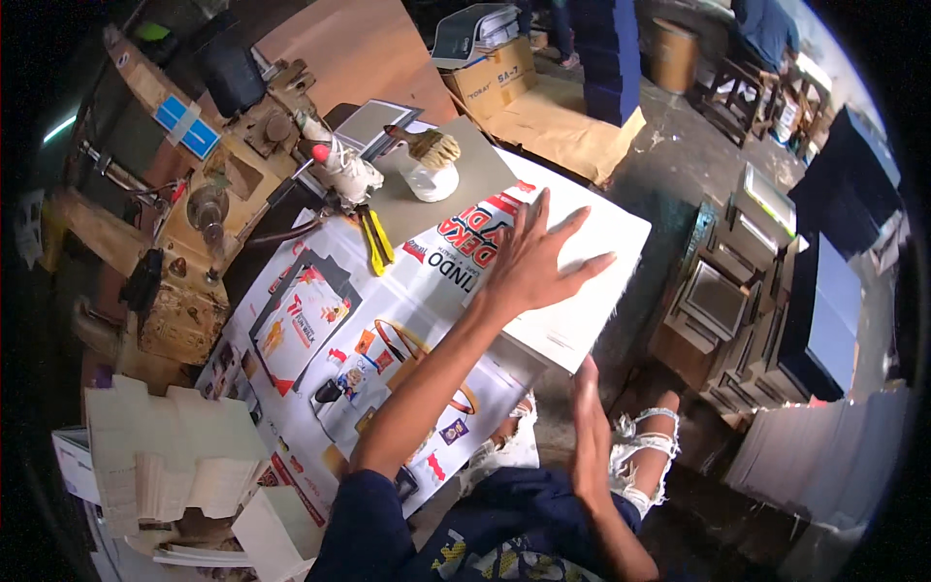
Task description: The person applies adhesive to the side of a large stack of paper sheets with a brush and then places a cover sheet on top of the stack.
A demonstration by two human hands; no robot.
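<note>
My left hand [536, 260] lies with its fingers spread on top of a white stack of sheets or board [567, 335], whose thickness I cannot make out well. That stack sits at the right edge of the table and its near corner juts past it. Upright beside this corner is my right hand [589, 412], its fingers straight and close to the stack's side. Beneath spreads a table cover of printed poster sheets [388, 320]. Beyond my left hand, a brush [434, 148] with pale bristles rests across a white tub [429, 182]. A yellow-handled hand tool [376, 242] lies left of it.
A worn machine [208, 213] stands along the left. Cream paper stacks [175, 456] fill the lower left. To the right are piled framed-looking blocks [718, 296] and dark blue boards [824, 310]. A cardboard box [495, 76] stands behind. Another person [766, 34] is at the far right.
</note>
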